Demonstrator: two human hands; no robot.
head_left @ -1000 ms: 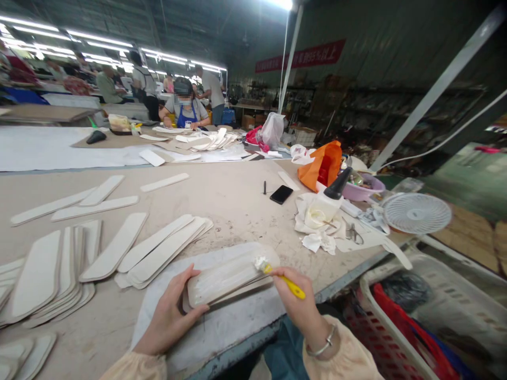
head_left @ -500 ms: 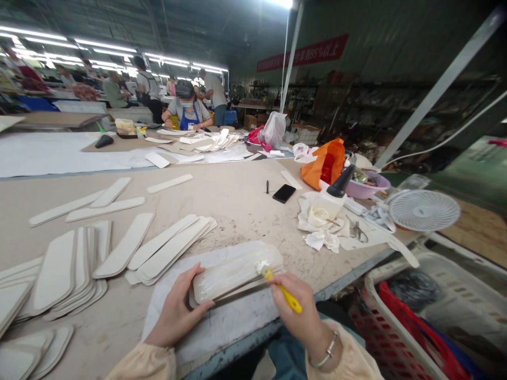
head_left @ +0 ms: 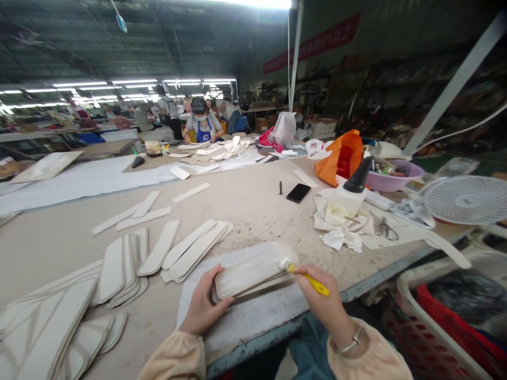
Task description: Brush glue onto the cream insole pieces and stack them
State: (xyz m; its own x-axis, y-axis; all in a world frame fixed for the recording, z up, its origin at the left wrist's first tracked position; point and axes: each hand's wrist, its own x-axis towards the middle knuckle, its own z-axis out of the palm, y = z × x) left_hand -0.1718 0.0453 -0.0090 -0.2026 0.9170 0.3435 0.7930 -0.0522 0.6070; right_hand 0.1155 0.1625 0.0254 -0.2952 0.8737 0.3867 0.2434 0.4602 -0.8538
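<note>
My left hand grips the near left end of a small stack of pale, round-ended panels, thumb on the near edge and fingers behind. The top panel has a wet, whitish sheen. My right hand is closed round the yellow handle of a brush. White paste coats its bristles, which touch the top panel close to its right end. Under the stack lies a white sheet. To the left, more pale panels are spread in overlapping piles.
At the right are a white glue pot, scissors, a phone, an orange bag, a purple basin and a white fan. A plastic crate stands beside the table edge. Across the table sits a co-worker.
My view has swung left and tilted up, so the table's contents appear farther right. The brush tip is slightly nearer the panel's right end. Both hands keep their hold.
</note>
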